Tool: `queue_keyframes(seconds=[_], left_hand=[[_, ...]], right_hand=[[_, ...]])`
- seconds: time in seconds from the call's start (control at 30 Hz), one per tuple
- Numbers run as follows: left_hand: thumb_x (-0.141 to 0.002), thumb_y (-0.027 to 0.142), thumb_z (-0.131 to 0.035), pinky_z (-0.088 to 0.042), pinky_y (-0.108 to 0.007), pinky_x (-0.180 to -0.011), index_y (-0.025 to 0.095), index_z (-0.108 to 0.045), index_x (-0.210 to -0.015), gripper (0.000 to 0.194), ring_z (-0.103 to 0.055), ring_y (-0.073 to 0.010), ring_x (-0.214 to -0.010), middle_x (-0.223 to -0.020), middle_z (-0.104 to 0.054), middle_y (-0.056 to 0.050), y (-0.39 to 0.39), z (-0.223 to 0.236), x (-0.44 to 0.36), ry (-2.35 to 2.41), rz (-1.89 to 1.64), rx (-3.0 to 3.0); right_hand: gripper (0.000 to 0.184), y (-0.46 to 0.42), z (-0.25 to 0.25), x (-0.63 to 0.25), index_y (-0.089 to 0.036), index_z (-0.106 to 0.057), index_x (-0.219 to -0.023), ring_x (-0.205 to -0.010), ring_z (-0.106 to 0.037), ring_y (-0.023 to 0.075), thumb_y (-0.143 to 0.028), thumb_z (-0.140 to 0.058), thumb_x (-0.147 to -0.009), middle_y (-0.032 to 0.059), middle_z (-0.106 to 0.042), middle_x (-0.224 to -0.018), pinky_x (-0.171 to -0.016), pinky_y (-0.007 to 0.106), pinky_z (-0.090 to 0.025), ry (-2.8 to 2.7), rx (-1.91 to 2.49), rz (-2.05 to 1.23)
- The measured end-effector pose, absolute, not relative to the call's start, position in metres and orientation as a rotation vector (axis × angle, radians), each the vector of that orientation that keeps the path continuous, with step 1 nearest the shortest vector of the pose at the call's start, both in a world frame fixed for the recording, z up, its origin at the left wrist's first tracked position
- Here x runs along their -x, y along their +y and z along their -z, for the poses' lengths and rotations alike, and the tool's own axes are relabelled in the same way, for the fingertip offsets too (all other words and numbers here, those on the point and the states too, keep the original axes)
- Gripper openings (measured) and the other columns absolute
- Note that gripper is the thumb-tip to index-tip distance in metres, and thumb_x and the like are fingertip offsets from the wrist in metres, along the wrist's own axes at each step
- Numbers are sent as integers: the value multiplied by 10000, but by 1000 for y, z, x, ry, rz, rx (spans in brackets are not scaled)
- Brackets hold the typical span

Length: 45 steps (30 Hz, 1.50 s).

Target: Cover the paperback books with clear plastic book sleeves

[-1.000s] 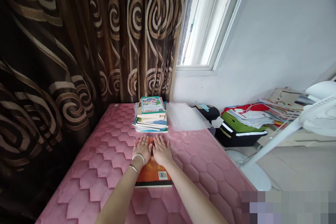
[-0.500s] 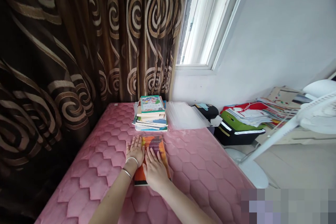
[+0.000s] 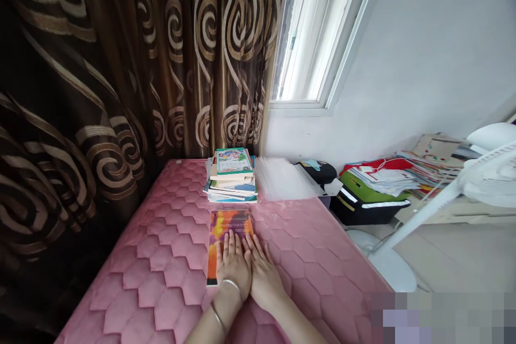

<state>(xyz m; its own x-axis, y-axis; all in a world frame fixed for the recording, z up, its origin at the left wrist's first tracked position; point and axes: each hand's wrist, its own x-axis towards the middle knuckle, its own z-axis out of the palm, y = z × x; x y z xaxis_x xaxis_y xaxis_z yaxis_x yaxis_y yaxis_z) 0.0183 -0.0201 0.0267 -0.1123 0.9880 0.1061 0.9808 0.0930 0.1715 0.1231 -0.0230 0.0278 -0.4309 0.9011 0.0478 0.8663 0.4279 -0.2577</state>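
Note:
An orange and purple book (image 3: 215, 236) lies flat on the pink quilted mattress (image 3: 161, 279), partly covered by my hands. My left hand (image 3: 234, 266), with two bangles at the wrist, rests flat on the cover, its fingers stretched toward the far edge. Beside it, my right hand (image 3: 264, 274) lies along the book's right side, fingers extended, the two hands touching. Beyond the book stands a stack of books (image 3: 231, 185), topped by one with a green border.
Clear plastic sheets (image 3: 286, 177) lie right of the stack. A patterned brown curtain (image 3: 173, 64) hangs along the left and back. Past the mattress's right edge are a black box (image 3: 366, 209) with papers on top and a white fan (image 3: 427, 215).
My left hand has slid right and nearer from the book's left side to its middle. My right hand has moved to the book's right edge, uncovering the left part.

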Motion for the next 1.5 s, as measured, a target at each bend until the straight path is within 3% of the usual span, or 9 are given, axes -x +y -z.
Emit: queue_keyframes(seconds=[0.1,0.4,0.5,0.67,0.97,1.03,1.2,1.37,1.5], left_hand=[[-919,393,-319,-174,-478,-1164,168,-352,-1433,563,-228,-251,-1416,-1522,-289,-81,-44,-21,-12,2286,-337,-2092],[-908,232,-285,-241,-447,-1152,200,-255,-1466,560,-248,-216,-1410,-1538,-210,-19,-66,-39,48,2317,-231,-2061],[-896,209,-294,-250,-429,-1150,197,-289,-1456,560,-260,-210,-1405,-1534,-220,-28,-65,-36,45,2313,-224,-2088],[-882,179,-301,-230,-471,-1151,216,-302,-1444,564,-289,-212,-1395,-1525,-252,-20,-62,-26,45,2366,-212,-2109],[-895,185,-244,-185,-520,-1151,232,-241,-1453,560,-278,-219,-1399,-1532,-228,11,-65,-33,43,2416,-161,-2078],[-890,174,-240,-148,-536,-1153,225,-234,-1456,568,-259,-223,-1406,-1535,-218,2,-65,-32,42,2426,-122,-2070],[-841,176,-332,-28,-590,-1141,167,-329,-1437,596,-171,-273,-1430,-1533,-238,-65,-47,-34,15,2438,-102,-2028],[-907,257,-222,-117,-479,-1170,102,-217,-1471,584,-128,-227,-1440,-1553,-177,-63,-2,-56,-19,2040,-115,-2051],[-930,311,-220,-52,-484,-1172,154,-208,-1481,574,-87,-220,-1446,-1566,-140,-37,26,-61,11,2106,-178,-2059]], right_hand=[[548,-24,-31,-123,-158,-159,-1484,-1441,-32,209,-296,-210,-957,5,-64,-1549,-1175,462,-110,-2496,1630,-311],[553,-26,-44,-111,-118,-250,-1469,-1439,-74,261,-324,-210,-958,71,-139,-1541,-1153,552,-39,-2496,1617,-277],[541,-17,-45,-89,-134,-304,-1456,-1439,-98,241,-339,-201,-967,72,-193,-1537,-1165,516,-45,-2576,1424,-318],[563,30,-46,-62,-149,-241,-1476,-1438,-121,200,-392,-178,-972,39,-177,-1546,-1169,472,-81,-2609,1235,-378],[605,67,-47,-96,-41,-197,-1471,-1442,-73,261,-367,-171,-962,122,-126,-1551,-1142,538,8,-2320,1809,-304],[600,46,-43,-101,-56,-196,-1475,-1445,-39,251,-359,-185,-957,109,-120,-1553,-1143,528,34,-2320,1781,-271],[585,-1,-37,-107,-123,-164,-1490,-1444,8,217,-361,-167,-956,23,-15,-1559,-1164,473,-40,-2397,1677,-372],[597,-5,-36,-111,-184,-164,-1492,-1441,30,231,-350,-287,-932,17,-35,-1556,-1157,503,-14,-2444,1623,-415],[571,-4,-38,-108,-124,-184,-1484,-1443,15,220,-315,-210,-947,33,-20,-1555,-1159,495,-22,-2408,1651,-383]])
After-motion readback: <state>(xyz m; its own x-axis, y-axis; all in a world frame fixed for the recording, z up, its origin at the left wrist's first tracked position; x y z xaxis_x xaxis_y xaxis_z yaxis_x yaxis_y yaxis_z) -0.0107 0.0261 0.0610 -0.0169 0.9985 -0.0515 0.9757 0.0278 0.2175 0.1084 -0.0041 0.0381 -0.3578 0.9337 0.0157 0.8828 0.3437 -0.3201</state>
